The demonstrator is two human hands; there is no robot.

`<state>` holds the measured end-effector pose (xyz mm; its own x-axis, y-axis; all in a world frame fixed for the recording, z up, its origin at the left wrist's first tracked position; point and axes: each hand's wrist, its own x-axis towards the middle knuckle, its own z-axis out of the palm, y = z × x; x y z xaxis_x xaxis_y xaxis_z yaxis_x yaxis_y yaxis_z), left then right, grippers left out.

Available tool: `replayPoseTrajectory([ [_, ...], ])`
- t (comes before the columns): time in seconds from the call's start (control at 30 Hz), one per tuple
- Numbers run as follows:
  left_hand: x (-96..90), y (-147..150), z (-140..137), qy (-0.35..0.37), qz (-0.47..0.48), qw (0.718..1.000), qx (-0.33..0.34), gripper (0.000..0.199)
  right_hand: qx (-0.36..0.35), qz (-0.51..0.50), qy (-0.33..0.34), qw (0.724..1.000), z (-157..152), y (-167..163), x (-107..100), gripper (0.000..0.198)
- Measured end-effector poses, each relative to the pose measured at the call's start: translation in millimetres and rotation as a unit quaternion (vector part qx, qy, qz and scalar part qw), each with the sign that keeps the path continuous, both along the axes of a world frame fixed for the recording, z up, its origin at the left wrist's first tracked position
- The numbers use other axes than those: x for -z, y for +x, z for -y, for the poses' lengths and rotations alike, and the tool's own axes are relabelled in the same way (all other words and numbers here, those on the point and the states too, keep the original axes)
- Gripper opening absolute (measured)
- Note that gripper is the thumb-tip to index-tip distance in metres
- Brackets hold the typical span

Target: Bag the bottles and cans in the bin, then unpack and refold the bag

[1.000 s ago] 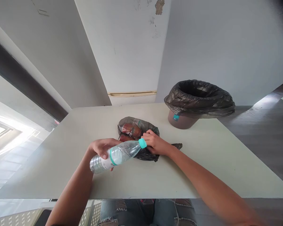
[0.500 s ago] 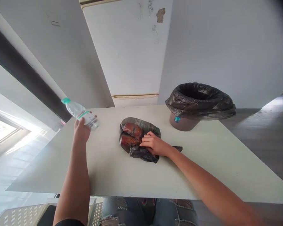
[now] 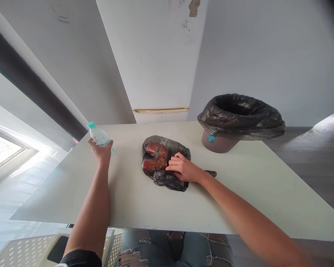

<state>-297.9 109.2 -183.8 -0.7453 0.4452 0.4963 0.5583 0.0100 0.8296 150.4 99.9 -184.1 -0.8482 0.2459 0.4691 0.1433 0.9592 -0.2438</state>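
My left hand (image 3: 100, 152) is wrapped round a clear plastic bottle (image 3: 99, 135) with a green cap, held tilted over the far left of the table. Part of the bottle's label and its base are hidden behind the fingers. My right hand (image 3: 183, 168) rests with bent fingers on a thin black plastic bag (image 3: 169, 181) lying mid-table, gripping its crumpled plastic. Through the bag show reddish-brown containers (image 3: 153, 165), lying side by side; their exact kind I cannot make out.
A brown bin (image 3: 219, 144) lined with a black bag (image 3: 239, 124) stands at the table's back right. Behind the white table (image 3: 144, 207) is a white fridge (image 3: 158, 59). A dark phone (image 3: 58, 249) lies on a perforated seat (image 3: 22, 252) at lower left.
My left hand has turned and shifted slightly right with the bottle, which now stands more upright. My right hand stays on the bag. The camera view has shifted a little.
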Motion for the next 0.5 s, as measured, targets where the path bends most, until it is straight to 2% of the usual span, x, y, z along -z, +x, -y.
replayPoseTrajectory([
  [0.1,5.5,-1,-2,-0.008,-0.014,1.000,0.012,0.093,-0.009,-0.025,0.008,1.000,0,1,-1,0.039],
  [0.2,7.2,0,-3,-0.015,-0.025,1.000,0.005,0.096,0.018,-0.067,0.047,0.996,1,1,-4,0.044],
  [0.27,6.5,3,-3,-0.019,-0.034,0.999,-0.005,0.099,0.070,-0.102,0.083,0.989,2,0,-8,0.040],
  [0.37,2.3,9,0,0.000,-0.051,0.998,-0.020,0.106,0.184,-0.141,0.123,0.965,4,1,-16,0.033],
  [0.5,-12.4,20,7,0.047,-0.082,0.994,-0.046,0.109,0.294,-0.189,0.129,0.928,6,2,-19,0.023],
])
